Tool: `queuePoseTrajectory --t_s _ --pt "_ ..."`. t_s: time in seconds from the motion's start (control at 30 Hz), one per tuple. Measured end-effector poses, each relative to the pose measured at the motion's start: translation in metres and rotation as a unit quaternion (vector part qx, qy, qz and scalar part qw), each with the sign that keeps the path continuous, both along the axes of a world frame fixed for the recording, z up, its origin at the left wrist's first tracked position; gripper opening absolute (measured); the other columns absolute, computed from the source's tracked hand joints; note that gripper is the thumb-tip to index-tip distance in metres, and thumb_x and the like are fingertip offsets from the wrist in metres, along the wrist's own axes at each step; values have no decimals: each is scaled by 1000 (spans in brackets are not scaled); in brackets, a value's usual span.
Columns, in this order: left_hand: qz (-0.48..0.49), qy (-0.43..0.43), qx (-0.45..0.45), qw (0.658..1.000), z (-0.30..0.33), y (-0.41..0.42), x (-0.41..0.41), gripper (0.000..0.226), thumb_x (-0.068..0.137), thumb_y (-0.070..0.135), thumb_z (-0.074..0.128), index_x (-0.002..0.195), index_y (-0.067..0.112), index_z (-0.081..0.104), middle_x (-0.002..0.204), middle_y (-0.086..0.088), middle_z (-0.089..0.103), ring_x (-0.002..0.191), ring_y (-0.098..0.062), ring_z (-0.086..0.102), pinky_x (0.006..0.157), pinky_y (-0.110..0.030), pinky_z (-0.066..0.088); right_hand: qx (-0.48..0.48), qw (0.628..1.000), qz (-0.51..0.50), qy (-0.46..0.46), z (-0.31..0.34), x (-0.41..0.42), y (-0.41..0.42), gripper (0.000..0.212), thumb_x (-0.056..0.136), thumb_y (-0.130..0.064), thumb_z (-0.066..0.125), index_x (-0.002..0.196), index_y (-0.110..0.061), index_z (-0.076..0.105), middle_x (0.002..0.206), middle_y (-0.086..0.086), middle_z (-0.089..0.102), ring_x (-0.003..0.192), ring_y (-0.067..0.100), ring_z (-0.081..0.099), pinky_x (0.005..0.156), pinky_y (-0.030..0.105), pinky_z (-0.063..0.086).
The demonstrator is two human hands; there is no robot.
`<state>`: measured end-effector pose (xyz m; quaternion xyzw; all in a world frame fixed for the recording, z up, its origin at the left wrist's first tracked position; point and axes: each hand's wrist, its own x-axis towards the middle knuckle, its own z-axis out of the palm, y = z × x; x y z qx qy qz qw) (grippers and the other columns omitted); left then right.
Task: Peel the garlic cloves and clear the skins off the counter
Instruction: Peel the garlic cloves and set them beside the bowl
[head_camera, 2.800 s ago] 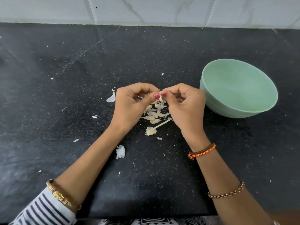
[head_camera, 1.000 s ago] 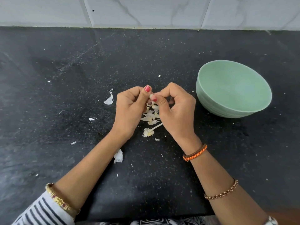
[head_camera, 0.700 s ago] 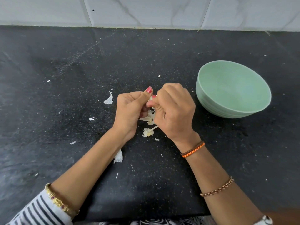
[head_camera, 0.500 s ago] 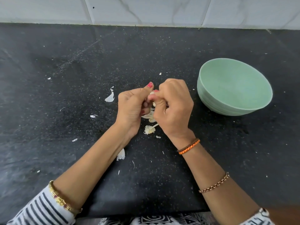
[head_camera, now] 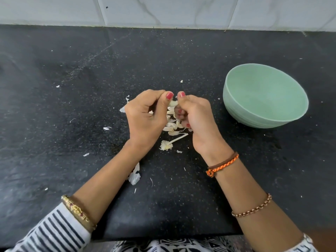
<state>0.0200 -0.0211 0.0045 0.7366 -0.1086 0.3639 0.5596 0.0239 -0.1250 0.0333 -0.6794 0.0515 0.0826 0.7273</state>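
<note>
Now right hand [head_camera: 197, 120] rolled palm-up; both hands' fingers still pinching garlic clove [head_camera: 172, 103].

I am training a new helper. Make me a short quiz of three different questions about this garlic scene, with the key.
1. True or false: the bowl stands on the counter, on the side of the right hand.
2. What do both hands pinch? A) a clove B) a knife C) a spoon
3. Fill in: the stem lies on the counter between the two ____.

Key:
1. True.
2. A: the left hand and the right hand pinch the clove.
3. Wrists.
</note>
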Motion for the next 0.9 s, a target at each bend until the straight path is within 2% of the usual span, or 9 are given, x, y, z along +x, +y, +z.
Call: queuePoseTrajectory --t_s 0.07,0.13,0.23,0.4,0.5,0.6,0.7,0.8,0.9 --pt "-6 17 -38 999 0 -2 0 13 87 16 56 79 11 66 62 16 52 55 4 44 54 -11 35 -56 997 -25 -56 0 -2 2 36 95 -18 50 60 -11 45 51 -7 39 46 1 35 46 14 32" --pt "-12 63 -104 993 -1 -4 0 15 86 23 57 74 18 65 55 16 52 52 -4 43 46 -23 35 -138 979 -66 -137 -4 -3 4 35 92 -21 56 60 -12 46 46 -12 42 45 1 38 51 23 36" --pt "-17 123 -140 982 -3 -6 2 28 84 31 59 59 18 60 50 -5 47 51 -17 38 45 -38 33 -237 934 -121 -240 -12 -4 5 30 88 -26 62 63 -18 47 50 -15 43 48 3 43 53 28 39" --pt "-30 182 -196 963 0 -5 7 33 83 19 66 52 13 60 44 7 46 44 -7 34 43 -18 31 -303 881 -143 -334 -21 -2 6 24 88 -31 56 71 -15 49 58 -12 46 53 11 46 48 28 36" --pt "-44 205 -204 956 1 -6 7 38 87 10 63 51 6 52 49 -2 41 44 -8 30 47 -10 35 -342 845 -156 -381 -26 2 5 31 91 -32 49 72 -8 54 62 -6 50 57 14 45 49 23 28" --pt "-72 253 -226 938 4 -8 7 45 89 10 61 49 -3 43 50 -3 34 42 -8 24 39 -14 27 -364 810 -170 -427 -26 5 3 32 90 -29 45 71 -5 54 61 0 53 59 13 41 50 25 23" --pt "-100 295 -262 913 6 -9 6 48 89 8 59 48 8 35 38 7 33 36 -5 23 35 -14 20 -383 775 -178 -470 -27 6 4 31 90 -25 45 70 -4 55 62 2 54 59 13 40 51 25 24" --pt "-84 285 -283 912 10 -3 9 51 89 7 58 44 11 35 36 10 36 35 -3 28 34 -14 24 -344 810 -217 -422 -25 11 0 34 93 -28 38 75 -6 56 66 -3 55 60 14 44 47 22 25" --pt "-56 247 -263 931 11 3 10 46 90 10 59 48 10 39 42 8 36 43 -5 30 37 -14 28 -325 840 -233 -367 -27 15 -12 38 93 -31 31 78 -10 59 59 -16 40 53 11 39 47 15 21"
